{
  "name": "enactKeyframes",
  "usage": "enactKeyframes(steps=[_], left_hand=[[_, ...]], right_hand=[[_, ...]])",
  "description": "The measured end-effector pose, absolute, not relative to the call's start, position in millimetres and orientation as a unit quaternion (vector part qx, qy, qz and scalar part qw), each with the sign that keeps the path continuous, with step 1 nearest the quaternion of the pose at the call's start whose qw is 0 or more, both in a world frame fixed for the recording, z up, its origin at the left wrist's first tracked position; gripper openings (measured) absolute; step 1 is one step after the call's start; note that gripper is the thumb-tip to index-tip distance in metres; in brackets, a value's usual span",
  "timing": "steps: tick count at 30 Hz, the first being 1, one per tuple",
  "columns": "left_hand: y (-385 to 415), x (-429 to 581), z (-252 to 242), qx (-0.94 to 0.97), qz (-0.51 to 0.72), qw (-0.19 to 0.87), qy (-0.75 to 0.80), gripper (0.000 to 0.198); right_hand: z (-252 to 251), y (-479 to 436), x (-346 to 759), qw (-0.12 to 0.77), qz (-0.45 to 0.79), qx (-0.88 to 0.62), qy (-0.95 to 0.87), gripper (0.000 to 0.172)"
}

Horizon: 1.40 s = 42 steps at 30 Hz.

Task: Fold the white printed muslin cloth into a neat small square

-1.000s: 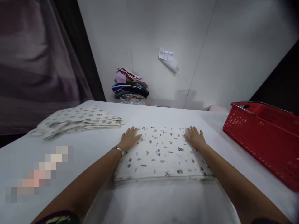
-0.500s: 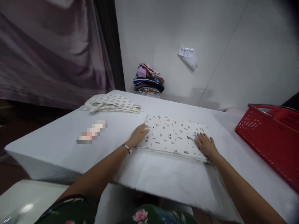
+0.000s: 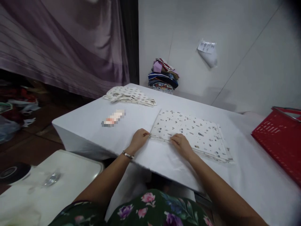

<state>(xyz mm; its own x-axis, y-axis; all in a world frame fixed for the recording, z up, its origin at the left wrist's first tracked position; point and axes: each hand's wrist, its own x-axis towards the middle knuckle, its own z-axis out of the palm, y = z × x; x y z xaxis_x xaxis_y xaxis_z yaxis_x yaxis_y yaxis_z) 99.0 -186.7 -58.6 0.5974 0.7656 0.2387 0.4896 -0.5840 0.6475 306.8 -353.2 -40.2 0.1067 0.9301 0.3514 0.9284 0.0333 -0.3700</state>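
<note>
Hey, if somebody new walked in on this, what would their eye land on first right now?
Probably the bright red basket at the right edge of the view, the boldest colour on the white table. Next, perhaps, the folded cloth with small prints near the middle, with the left hand at its near left corner and the right hand along its near edge. The purple drape fills the upper left.

White cloth (image 3: 188, 128) bears small motifs; the basket (image 3: 278, 141) is red.
</note>
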Motion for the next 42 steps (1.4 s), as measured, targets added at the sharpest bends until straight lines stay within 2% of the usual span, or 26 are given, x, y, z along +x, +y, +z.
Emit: enactKeyframes(steps=[11,20,24,27,32,38,42], left_hand=[[-191.6,99.0,-64.3,0.857,0.273,0.262,0.35,0.01],[-191.0,99.5,-64.4,0.861,0.274,0.277,0.328,0.02],[-192.4,98.0,-62.2,0.862,0.269,0.276,0.329,0.015],[-196.0,98.2,-59.8,0.878,0.248,0.238,0.333,0.013],[-202.5,100.9,-54.8,0.9,0.209,0.172,0.342,0.017],[-204.5,100.6,-52.7,0.905,0.209,0.16,0.334,0.008],[-204.4,100.1,-53.9,0.896,0.224,0.162,0.347,0.005]], right_hand=[[-41.5,-293.9,256.9,0.153,-0.016,-0.7,-0.697,0.02],[-53.6,-292.7,251.4,0.173,-0.043,-0.7,-0.691,0.028],[-56.6,-292.2,251.3,0.209,-0.035,-0.706,-0.676,0.024],[-58.2,-292.1,251.9,0.239,-0.038,-0.706,-0.666,0.024],[-60.7,-292.1,251.1,0.224,-0.052,-0.705,-0.671,0.027],[-61.3,-294.5,249.1,0.227,-0.063,-0.704,-0.67,0.03],[-61.9,-295.1,248.0,0.198,-0.062,-0.702,-0.681,0.029]])
